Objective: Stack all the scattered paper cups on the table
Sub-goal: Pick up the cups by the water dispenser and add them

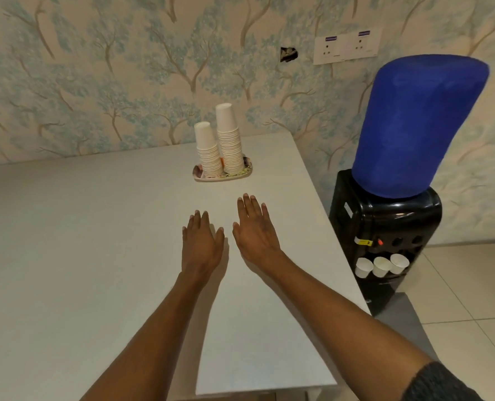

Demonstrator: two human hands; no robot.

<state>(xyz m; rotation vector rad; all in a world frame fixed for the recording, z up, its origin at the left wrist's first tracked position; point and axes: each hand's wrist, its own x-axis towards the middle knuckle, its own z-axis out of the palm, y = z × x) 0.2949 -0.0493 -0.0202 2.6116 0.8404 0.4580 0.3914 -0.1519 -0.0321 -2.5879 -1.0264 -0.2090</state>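
Wallpaper (96, 82) printed with pale blue-green trees covered the wall behind a plain white bench (67, 256). Near the middle of the bench the person's left hand (203, 244) lay palm down, its fingers (200, 219) straight and a little spread. I could not tell whether it touched the surface or hovered just over it. Beyond it, close to the far edge, a small patterned tray (208, 178) carried two upside-down stacks of paper cups, set so close that they seemed to touch. The shorter stack (208, 150) stood on the left, leaning slightly, and the taller stack (230, 140) on the right. The right hand (255, 235) lay just beside the left but apart from it, a bit nearer the tray. It was palm down as well, fingers (250, 206) straight and gently fanned. Neither hand touched the tray. Higher on the wall were a dark ragged hole (288, 54) and a white socket plate (346, 47). Right of the bench stood a black water dispenser (385, 227), its bottle under a blue cover (417, 125), with three white cups (380, 266) in a row at its front. Pale tiled floor (472, 285) spread beyond, and a dark knitted sleeve (443, 383) showed at the lower right corner.
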